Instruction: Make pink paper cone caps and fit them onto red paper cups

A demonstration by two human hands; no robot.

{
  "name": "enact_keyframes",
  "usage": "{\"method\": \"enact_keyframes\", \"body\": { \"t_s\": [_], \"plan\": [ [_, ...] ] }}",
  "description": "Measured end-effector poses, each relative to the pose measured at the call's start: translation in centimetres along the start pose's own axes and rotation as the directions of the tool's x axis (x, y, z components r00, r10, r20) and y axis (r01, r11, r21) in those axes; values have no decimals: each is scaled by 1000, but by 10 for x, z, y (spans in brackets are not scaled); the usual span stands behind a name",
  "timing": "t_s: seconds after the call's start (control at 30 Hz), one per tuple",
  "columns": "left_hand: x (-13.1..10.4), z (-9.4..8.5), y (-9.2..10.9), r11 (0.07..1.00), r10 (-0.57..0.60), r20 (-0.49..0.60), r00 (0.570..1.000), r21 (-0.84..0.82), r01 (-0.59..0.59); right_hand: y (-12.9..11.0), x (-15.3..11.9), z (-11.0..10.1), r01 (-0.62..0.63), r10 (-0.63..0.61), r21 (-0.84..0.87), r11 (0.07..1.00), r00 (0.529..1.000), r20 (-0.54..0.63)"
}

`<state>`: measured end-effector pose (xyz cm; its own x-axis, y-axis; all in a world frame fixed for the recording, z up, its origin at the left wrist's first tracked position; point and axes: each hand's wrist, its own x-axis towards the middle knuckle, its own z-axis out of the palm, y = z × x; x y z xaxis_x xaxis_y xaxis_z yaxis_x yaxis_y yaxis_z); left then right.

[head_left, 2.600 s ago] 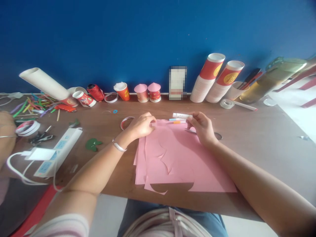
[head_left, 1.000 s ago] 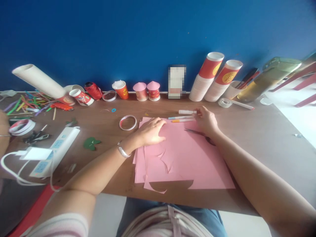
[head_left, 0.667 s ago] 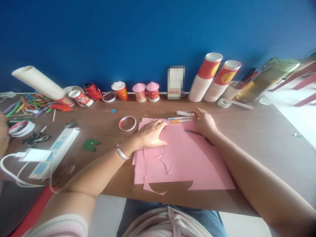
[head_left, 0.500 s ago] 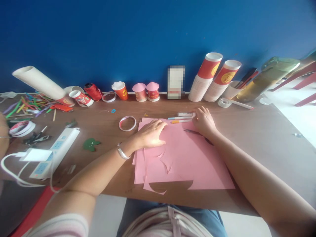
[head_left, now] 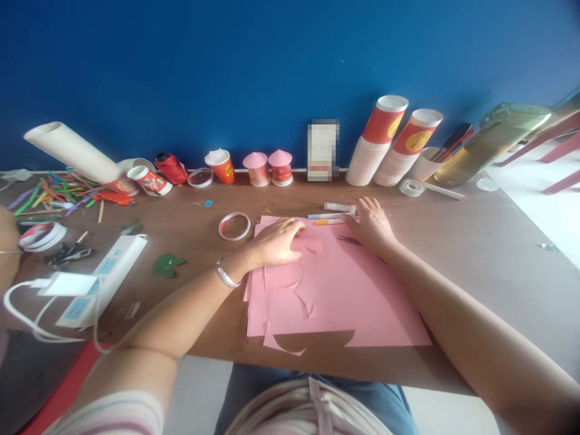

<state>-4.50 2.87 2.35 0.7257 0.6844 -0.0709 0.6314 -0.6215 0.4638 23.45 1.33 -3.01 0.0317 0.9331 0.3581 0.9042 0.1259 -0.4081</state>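
Observation:
My left hand (head_left: 281, 241) is over the left part of the pink paper sheets (head_left: 357, 290), its thumb and fingers curved around a small pink paper piece (head_left: 310, 244). The fingertips' contact with that piece is partly hidden. My right hand (head_left: 374, 226) lies palm down at the sheets' far right edge, fingers stretched. Scissors (head_left: 348, 240) are partly hidden beneath it. By its thumb are a yellow-ended marker (head_left: 324, 222), a blue-ended marker (head_left: 319, 216) and a white tube (head_left: 339, 207). Thin curved paper offcuts (head_left: 304, 302) lie on the sheets.
Two pink-topped cups (head_left: 281, 172) stand by the blue wall, with paper cup stacks (head_left: 369, 163) to their right. A tape roll (head_left: 234, 226) lies left of the sheets. A power strip (head_left: 109, 266) and green cutout (head_left: 167, 264) are farther left. A bottle (head_left: 489, 145) leans at right.
My right hand has shifted slightly left, its thumb now over the markers, and the white tube has moved a little. A small pink piece now shows between my left thumb and fingers.

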Motion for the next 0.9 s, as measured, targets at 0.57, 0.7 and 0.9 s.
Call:
{"method": "enact_keyframes", "body": {
  "t_s": [0.57, 0.7, 0.9],
  "plan": [
    [1, -4, -3, 998, -68, -46, 997, 8, 69, -56, -34, -10, 298, -297, 8, 954, 946, 133],
    [2, -5, 0, 996, -77, -52, 996, 38, 79, -60, -36, -6, 272, -266, 4, 962, 938, 222],
    [10, -8, -1, 980, -82, -38, 996, 180, 88, -65, -36, -6, 208, -215, 54, 977, 943, 255]
  ]
}}
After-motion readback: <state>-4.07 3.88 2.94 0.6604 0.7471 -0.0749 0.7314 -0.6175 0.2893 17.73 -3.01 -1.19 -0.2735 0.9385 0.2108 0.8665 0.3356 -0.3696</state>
